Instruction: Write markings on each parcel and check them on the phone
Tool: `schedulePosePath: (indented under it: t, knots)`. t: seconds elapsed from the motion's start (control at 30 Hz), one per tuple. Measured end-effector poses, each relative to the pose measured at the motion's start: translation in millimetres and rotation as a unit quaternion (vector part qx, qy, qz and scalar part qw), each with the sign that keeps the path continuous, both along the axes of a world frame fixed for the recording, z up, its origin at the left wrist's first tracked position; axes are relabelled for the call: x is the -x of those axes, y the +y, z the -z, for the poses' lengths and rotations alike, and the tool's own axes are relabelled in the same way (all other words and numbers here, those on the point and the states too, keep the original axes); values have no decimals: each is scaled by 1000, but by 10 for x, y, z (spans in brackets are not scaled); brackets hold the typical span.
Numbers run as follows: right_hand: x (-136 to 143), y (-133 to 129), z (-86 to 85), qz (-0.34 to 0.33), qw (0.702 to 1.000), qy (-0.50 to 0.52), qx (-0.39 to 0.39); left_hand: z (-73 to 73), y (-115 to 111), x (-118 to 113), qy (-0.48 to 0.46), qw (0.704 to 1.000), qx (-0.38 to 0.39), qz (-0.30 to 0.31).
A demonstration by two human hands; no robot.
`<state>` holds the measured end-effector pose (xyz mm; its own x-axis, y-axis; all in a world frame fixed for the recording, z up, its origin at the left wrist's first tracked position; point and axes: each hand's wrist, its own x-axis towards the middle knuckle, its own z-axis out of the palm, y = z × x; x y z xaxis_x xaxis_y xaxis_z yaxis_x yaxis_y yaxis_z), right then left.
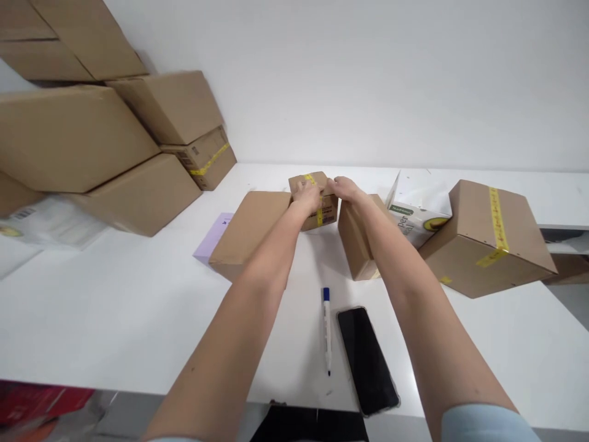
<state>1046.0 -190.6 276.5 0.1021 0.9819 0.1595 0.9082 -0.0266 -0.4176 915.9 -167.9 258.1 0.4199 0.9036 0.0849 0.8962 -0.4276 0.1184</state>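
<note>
Toward the back of the white table [151, 294] stands a small cardboard box [329, 213] with yellow tape down its top and front. My left hand [307, 197] is closed on its left side, fingers bent over the top. On the upper right edge of the same box rests my right hand [346, 188], its fingers closed against it. Left of the box is a larger plain cardboard box [253, 221], with a purple sheet or flat box [212, 238] beside it. A narrow brown box [356, 242] stands under my right forearm, which partly covers it.
Large cardboard boxes [69, 135] are stacked at the left. At the right are a white printed carton [416, 221] and a taped cardboard box [497, 239]. A blue-capped marker [327, 331] and a black phone [367, 359] lie near the front edge. A white wall [350, 80] rises behind.
</note>
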Motion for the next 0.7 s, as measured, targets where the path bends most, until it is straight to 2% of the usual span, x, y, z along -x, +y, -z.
schedulePosePath:
  t: [0.07,0.13,0.27,0.4,0.47,0.5,0.57,0.63,0.7]
  knots:
    - [35,-67,37,-13,1000,3,-13,-67,-64,117,-15,1000,-11,7]
    - [44,-248,33,-18,999,6,-32,-151,-187,220,-29,999,-25,22]
    - [85,-849,46,-10,997,7,-77,-272,-670,393,-41,995,-52,70]
    - [112,-1534,190,-42,995,-8,-96,-196,-1200,560,-15,989,-43,138]
    - [7,-1746,225,-45,996,9,-79,-116,-1395,617,30,988,-19,153]
    - [-89,-1797,217,-23,996,17,-79,-78,-1484,628,57,987,-16,152]
    - [-353,-1783,159,67,993,8,-99,-8,-1669,602,91,985,-40,140]
    - [-659,-1645,91,171,978,-41,-112,65,-1870,493,88,981,-85,148]
    - [-929,-1449,71,223,968,-90,-78,161,-2051,303,57,974,-118,186]
